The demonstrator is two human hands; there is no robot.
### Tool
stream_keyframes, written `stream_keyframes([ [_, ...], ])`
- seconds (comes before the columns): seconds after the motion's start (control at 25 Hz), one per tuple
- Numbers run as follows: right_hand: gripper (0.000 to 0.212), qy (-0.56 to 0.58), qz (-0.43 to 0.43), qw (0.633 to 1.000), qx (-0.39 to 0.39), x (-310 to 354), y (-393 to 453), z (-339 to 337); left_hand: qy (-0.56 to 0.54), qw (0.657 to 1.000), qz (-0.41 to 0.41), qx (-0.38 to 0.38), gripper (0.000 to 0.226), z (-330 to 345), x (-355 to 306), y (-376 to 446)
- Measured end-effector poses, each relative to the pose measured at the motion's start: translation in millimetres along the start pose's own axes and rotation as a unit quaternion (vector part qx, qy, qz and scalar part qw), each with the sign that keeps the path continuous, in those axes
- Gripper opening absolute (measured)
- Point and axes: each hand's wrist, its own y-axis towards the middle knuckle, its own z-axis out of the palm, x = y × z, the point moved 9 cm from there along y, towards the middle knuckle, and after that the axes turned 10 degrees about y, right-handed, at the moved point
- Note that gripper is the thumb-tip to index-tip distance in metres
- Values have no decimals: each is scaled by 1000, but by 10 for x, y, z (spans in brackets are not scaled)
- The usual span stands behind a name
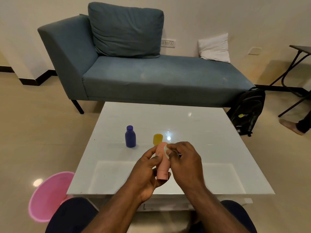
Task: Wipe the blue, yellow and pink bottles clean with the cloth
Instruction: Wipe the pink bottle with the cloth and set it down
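White and glossy, the low coffee table [210, 132] is sitting in front of a blue-grey chaise sofa [151, 76], ceiling lights glinting off its top, and all the action is happening over its near half.

Left hand [146, 170] is cradling the pink bottle [162, 161] from the left, fingers curled round its lower body, thumb pressing on the side. The bottle is lying with its long axis running away from the person, cap end pointing back toward the body and the rounded base tipping up and away. Right hand [183, 158] is coming in from the right, fingertips pinching a small pale cloth [166, 151] against the upper part of the bottle.

So the cloth is sitting at the far end, and the unwiped length looks to be running down toward the cap; I'd judge the next stroke needs to travel along that axis toward the person, with the left hand turning the bottle.

Blue bottle [130, 137] is standing upright, well to the left. Yellow bottle [157, 139] is standing just behind the pink one, partly hidden.
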Motion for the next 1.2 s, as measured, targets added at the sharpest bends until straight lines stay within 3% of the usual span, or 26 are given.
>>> stream_keyframes([
  [0.28,16,-41,-55,995,70,110,-347,230,-18,1000,10,-16,33,-71,-113,65],
  [0.44,11,-21,5,999,36,-12,-107,88,-6,1000,0,-19,37,-34,-67,46],
  [0.6,15,-29,-34,997,68,112,-296,229,-48,998,9,-49,40,-97,-194,87],
  [0.8,16,6,-25,1000,2,35,-274,128,-124,990,-29,-66,43,-53,-91,94],
  [0.96,17,-40,-129,991,5,192,-317,176,-153,985,-44,-66,30,-17,-50,86],
  [1.2,17,58,-6,998,-15,-41,-243,114,-175,983,-32,-54,42,-33,-81,95],
])
